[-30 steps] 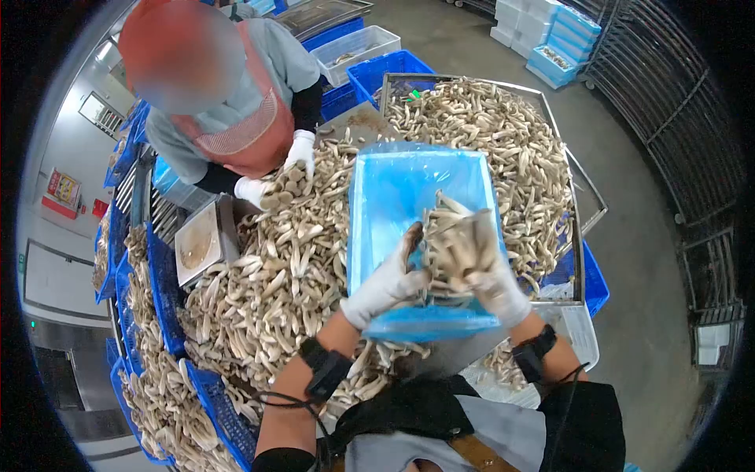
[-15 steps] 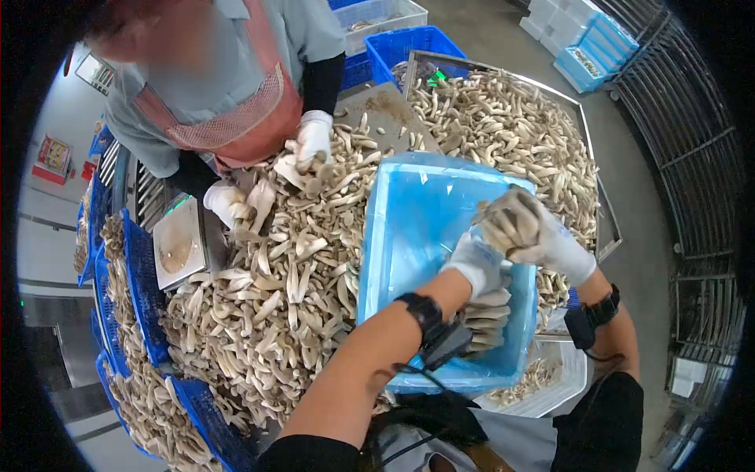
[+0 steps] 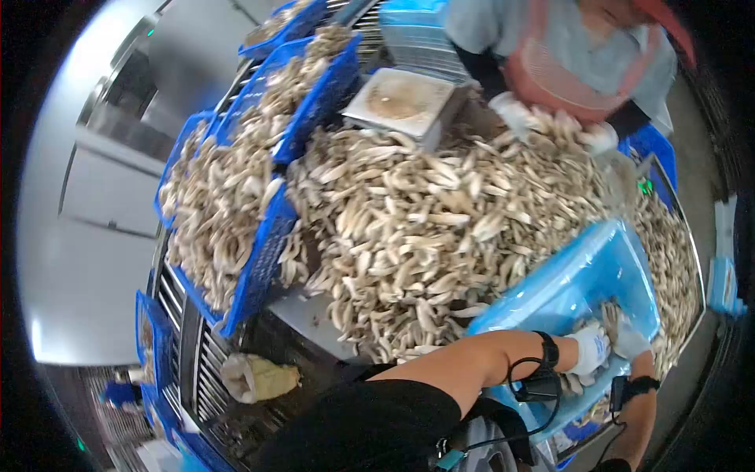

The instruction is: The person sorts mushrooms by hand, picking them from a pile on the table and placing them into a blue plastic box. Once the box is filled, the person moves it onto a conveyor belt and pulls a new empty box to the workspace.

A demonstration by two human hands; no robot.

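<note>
My left hand (image 3: 590, 351), in a white glove, is down inside a tub lined with blue plastic (image 3: 543, 295), against the mushrooms there; its fingers are too hidden and blurred to read. Close beside it, my right hand (image 3: 631, 340), also gloved, is closed around a bunch of long-stemmed, grey-brown mushrooms (image 3: 611, 316). More mushrooms lie under both hands, partly covered by them. A large loose heap of mushrooms (image 3: 425, 236) spreads to the left of the tub.
Across the heap, a co-worker in a red apron (image 3: 550, 75) has gloved hands in the mushrooms. A scale (image 3: 401, 98) stands at the heap's back edge. Blue crates (image 3: 263, 263) of mushrooms line a roller conveyor (image 3: 212, 377) at left. Another mushroom pile (image 3: 672, 267) lies right of the tub.
The view has swung left, so the tub now appears lower right. My right hand has lowered its mushrooms from above the tub's edge into the tub, beside my left hand.
</note>
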